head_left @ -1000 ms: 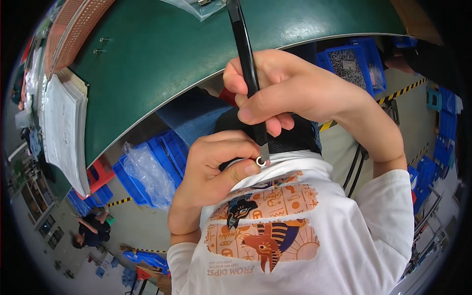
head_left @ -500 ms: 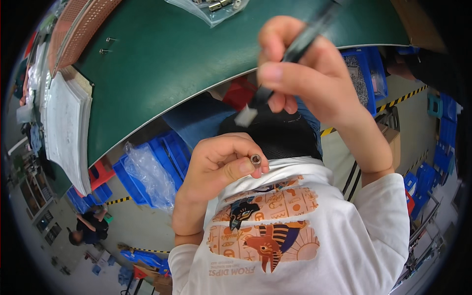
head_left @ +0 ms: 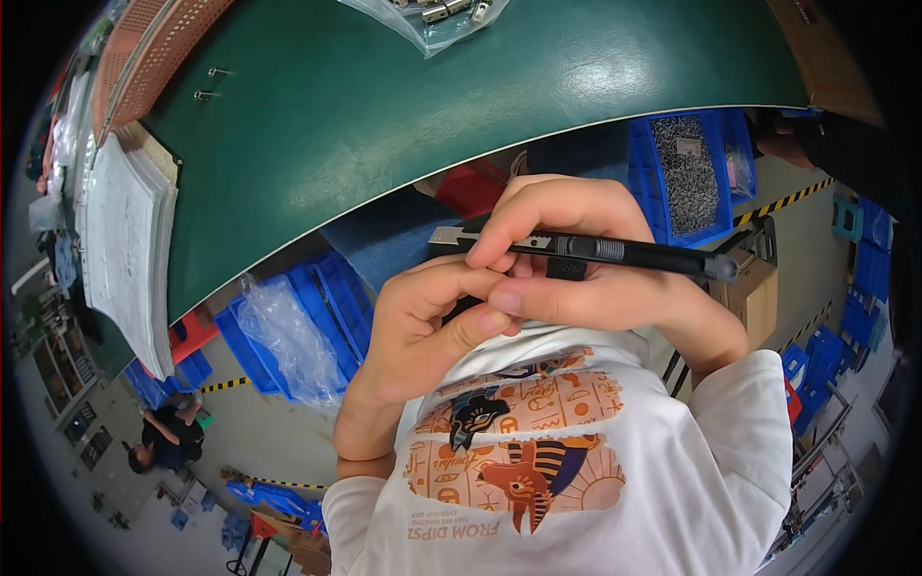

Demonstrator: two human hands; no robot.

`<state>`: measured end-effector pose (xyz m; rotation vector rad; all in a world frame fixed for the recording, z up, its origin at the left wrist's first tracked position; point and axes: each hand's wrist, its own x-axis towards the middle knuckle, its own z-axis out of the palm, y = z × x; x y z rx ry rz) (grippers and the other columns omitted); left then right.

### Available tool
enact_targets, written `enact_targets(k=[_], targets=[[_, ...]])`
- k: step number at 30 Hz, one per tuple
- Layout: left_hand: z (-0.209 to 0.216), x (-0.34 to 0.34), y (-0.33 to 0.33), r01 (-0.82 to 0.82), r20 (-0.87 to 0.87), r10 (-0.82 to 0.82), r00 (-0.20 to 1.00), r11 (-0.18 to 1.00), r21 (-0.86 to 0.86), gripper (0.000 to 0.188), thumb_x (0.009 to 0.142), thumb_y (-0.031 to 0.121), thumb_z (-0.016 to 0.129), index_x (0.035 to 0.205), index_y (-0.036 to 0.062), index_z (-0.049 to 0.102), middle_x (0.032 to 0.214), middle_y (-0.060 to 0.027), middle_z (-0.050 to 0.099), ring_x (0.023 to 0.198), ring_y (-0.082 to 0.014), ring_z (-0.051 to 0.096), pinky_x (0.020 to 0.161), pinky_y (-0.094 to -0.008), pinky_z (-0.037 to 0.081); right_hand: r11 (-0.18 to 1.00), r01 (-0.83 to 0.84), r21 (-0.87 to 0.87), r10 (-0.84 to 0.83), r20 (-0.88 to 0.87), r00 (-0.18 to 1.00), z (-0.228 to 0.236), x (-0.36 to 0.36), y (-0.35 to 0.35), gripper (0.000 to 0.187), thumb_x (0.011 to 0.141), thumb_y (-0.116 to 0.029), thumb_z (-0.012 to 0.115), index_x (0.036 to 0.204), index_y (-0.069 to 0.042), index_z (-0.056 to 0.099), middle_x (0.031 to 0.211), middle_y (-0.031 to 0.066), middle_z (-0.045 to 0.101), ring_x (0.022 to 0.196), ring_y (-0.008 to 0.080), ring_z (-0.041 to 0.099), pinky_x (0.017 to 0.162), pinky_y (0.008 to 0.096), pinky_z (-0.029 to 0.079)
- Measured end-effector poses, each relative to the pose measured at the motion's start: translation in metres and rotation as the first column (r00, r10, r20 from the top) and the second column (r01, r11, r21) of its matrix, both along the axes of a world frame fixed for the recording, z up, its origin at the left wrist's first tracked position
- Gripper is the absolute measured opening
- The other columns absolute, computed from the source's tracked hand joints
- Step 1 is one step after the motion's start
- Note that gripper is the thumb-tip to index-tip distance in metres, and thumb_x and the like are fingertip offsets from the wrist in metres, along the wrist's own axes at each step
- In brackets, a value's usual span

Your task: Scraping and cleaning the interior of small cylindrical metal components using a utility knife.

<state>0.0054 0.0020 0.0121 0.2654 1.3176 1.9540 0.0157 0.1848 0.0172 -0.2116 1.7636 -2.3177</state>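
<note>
Far left, got a thick stack of white sheets (head_left: 125,250) at the edge of a green tabletop (head_left: 413,125), a perforated pinkish panel (head_left: 168,43) above, and two small screws (head_left: 204,95) lying nearby. Lower down, a blue parts bin (head_left: 346,307) with a crumpled clear plastic sheet (head_left: 293,336) over it. Up top, a clear bag (head_left: 427,36) of metal fittings (head_left: 437,12). Then the left hand (head_left: 427,312), thumb and index finger drawn together in front of a white printed T-shirt (head_left: 691,432), tips overlapped by the right thumb. Can't tell whether pinching something tiny or nothing. Next, a black retractable utility knife (head_left: 610,251), lying crosswise in the right hand (head_left: 600,293), blade (head_left: 449,235) out and pointing left, index finger curled over the front, thumb meeting the left fingertips. Farther right, a blue tray (head_left: 648,187) of tiny hardware (head_left: 691,192) and a cardboard box (head_left: 756,302). Biggest worry, probably: a nicked left knuckle, from having a bare blade so near while working both sets of fingertips together. Could also lose something small, if pinched in there, through one slip. Writing-wise: readable lettering on the shirt print, plus a pale label (head_left: 688,146) in the tray, too small to make out. No brand spotted on the knife.
</note>
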Motion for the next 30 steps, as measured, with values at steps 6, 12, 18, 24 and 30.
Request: enact_targets(k=[6,12,18,24,30], targets=[[0.006,0.002,-0.001,-0.112,-0.237,0.065,0.969,0.976,-0.187,0.017,0.074,0.002,0.068,0.09,-0.0035,0.063,0.083,-0.0121,0.063,0.077,-0.0179,0.06,0.068,-0.0262,0.047,0.995,0.081,-0.053,-0.079,0.042,0.996,-0.001,0.0,-0.004,0.01,0.078,0.0,0.06,0.088,0.0,0.062,0.071,0.0046,0.06,0.061,0.0075,0.059,0.053,0.0188,0.045],[0.004,-0.002,0.005,-0.412,-0.746,0.175,0.643,0.899,-0.145,0.023,0.063,-0.002,0.073,0.083,-0.0008,0.063,0.078,-0.0123,0.063,0.07,-0.0226,0.061,0.062,-0.0281,0.048,0.964,0.171,0.205,-0.111,-0.274,0.955,0.002,0.008,0.002,0.012,0.069,-0.001,0.066,0.081,-0.002,0.064,0.073,0.0051,0.058,0.062,0.0119,0.055,0.054,0.0221,0.042],[0.009,-0.001,0.008,-0.513,-0.875,0.119,0.47,0.843,-0.161,0.024,0.059,-0.003,0.074,0.081,0.0009,0.063,0.073,-0.0109,0.062,0.069,-0.0252,0.062,0.059,-0.0305,0.049,0.949,0.208,0.235,-0.139,-0.277,0.951,0.0,0.01,0.0,0.011,0.069,0.0,0.067,0.079,-0.001,0.064,0.073,0.0067,0.059,0.062,0.0134,0.056,0.053,0.0233,0.042],[0.013,0.002,0.008,-0.557,-0.918,0.088,0.387,0.816,-0.157,0.025,0.059,-0.003,0.074,0.08,0.0024,0.063,0.072,-0.0084,0.062,0.069,-0.0241,0.062,0.06,-0.0311,0.049,0.952,0.193,0.236,-0.128,-0.266,0.955,0.001,0.012,-0.001,0.01,0.069,0.0,0.066,0.079,-0.001,0.063,0.072,0.0067,0.059,0.062,0.0135,0.056,0.053,0.0234,0.041],[0.01,0.001,0.007,-0.584,-0.963,0.018,0.27,0.798,-0.149,0.028,0.06,-0.002,0.074,0.084,0.004,0.063,0.078,-0.0063,0.062,0.074,-0.0228,0.062,0.064,-0.0323,0.049,0.953,0.191,0.237,-0.12,-0.284,0.951,-0.001,0.01,-0.001,0.011,0.07,0.0,0.066,0.081,-0.001,0.063,0.074,0.0069,0.059,0.064,0.0141,0.056,0.054,0.0238,0.042]])
